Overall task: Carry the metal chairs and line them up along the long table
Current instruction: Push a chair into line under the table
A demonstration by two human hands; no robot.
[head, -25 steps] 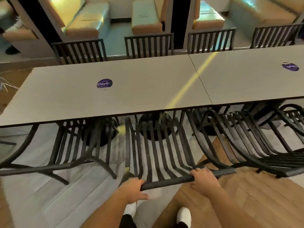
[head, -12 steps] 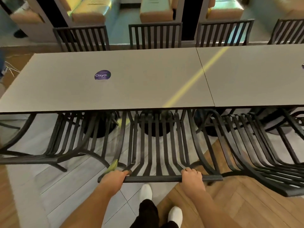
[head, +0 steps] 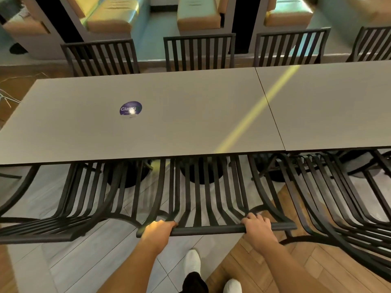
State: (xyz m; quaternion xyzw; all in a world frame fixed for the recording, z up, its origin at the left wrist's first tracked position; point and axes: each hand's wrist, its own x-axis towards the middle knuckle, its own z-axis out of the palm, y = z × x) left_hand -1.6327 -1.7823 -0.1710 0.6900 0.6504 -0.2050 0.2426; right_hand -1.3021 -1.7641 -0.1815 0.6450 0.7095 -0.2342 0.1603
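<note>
Left hand [head: 157,230] and right hand [head: 257,228] both curled tight around the top bar of a black metal chair [head: 208,199], chair pushed in at the near edge of the long table [head: 169,115], more chairs on each side

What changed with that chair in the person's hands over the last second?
The held chair was skewed a second ago, its top rail slanting; now the rail lies level with the table edge and the seat sits further under it. The left hand and right hand grip the rail as before. The neighbouring chairs on both sides look unmoved.
</note>
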